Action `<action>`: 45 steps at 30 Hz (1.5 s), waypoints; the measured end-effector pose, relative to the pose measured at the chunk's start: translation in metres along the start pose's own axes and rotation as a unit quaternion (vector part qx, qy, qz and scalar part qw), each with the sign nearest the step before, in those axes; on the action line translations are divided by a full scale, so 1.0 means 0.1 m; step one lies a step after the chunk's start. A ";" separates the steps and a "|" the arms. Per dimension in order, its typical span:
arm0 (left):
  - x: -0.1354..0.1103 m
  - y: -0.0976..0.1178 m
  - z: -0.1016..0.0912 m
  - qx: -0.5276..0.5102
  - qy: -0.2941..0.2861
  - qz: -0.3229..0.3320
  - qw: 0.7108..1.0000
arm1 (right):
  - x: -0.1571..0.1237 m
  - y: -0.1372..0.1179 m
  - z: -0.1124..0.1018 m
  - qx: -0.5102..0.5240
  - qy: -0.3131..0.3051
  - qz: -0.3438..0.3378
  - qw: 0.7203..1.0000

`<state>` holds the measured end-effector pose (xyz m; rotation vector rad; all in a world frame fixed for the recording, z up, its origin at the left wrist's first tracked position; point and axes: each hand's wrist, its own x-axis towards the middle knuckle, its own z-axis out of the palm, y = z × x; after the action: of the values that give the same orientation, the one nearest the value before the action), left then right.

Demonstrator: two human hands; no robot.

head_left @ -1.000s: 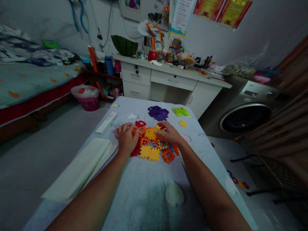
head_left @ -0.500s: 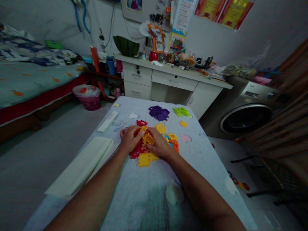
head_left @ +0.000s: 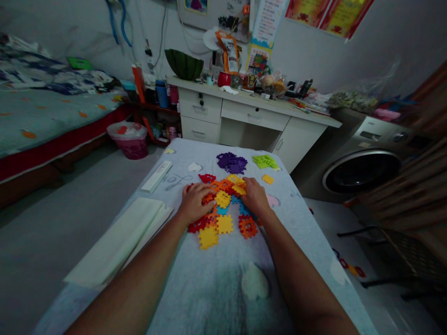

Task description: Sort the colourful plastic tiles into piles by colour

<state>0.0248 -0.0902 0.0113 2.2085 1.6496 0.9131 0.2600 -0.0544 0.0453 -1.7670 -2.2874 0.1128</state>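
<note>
A pile of interlocking plastic tiles in red, orange, blue and yellow lies on the cloth-covered table. My left hand (head_left: 195,202) rests over the pile's left side, thumb and fingertips at the edge of a yellow tile (head_left: 223,199). To the right, my right hand (head_left: 256,197) is curled, its fingers closed on another yellow tile (head_left: 239,190). Two yellow tiles (head_left: 208,237) lie in front of the pile, and an orange-red tile (head_left: 247,226) lies nearer the right wrist. Red tiles (head_left: 197,225) are partly covered by my left hand.
Purple tiles (head_left: 232,163) and lime-green tiles (head_left: 265,161) form separate heaps at the table's far end, near a lone yellow tile (head_left: 267,179). A long white box (head_left: 157,177) and folded pale sheets (head_left: 118,242) lie along the left edge. A desk (head_left: 254,114) stands beyond.
My hands have moved apart from the pile's middle, the right one going right with a yellow tile. Blue and orange tiles between them now show, and the orange-red tile in front is uncovered.
</note>
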 end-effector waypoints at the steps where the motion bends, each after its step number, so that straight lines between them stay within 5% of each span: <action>1: 0.01 -0.01 0.01 -0.001 -0.001 -0.002 1.000 | 0.00 0.00 -0.01 -0.006 0.003 0.016 1.000; 8: 0.13 -0.21 0.04 -0.056 0.086 -0.054 0.993 | -0.05 -0.04 -0.29 0.118 -0.144 -0.146 0.972; 11: 0.16 -0.24 0.02 -0.039 0.113 -0.082 0.989 | 0.12 0.00 -0.38 0.189 -0.125 -0.149 0.962; 14: 0.15 -0.21 0.02 0.030 0.121 -0.124 0.984 | 0.50 0.08 -0.32 0.184 -0.079 -0.119 0.972; 20: 0.14 -0.23 0.08 0.052 0.109 -0.103 0.987 | 1.39 0.18 0.00 0.106 0.037 0.037 0.993; 23: 0.15 -0.25 0.08 0.054 0.099 -0.094 0.989 | 1.67 0.20 0.15 0.082 0.025 0.114 0.990; 28: 0.15 -0.20 0.04 0.060 0.073 -0.110 0.989 | 1.89 0.27 0.36 0.085 -0.097 0.177 0.976; 33: 0.16 -0.19 0.05 0.066 0.066 -0.113 0.989 | 1.89 0.30 0.35 0.051 -0.118 0.110 0.986; 40: 0.16 -0.19 0.05 0.058 0.060 -0.116 0.990 | 1.53 0.24 0.23 0.051 -0.036 -0.021 0.998; 45: 0.16 -0.18 0.03 0.029 0.070 -0.115 0.991 | 1.18 0.21 0.01 0.144 0.012 -0.121 0.982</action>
<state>0.0152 -0.0690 0.0043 1.9738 1.9681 0.9854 0.2516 0.0647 0.0577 -1.3338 -2.3110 0.3546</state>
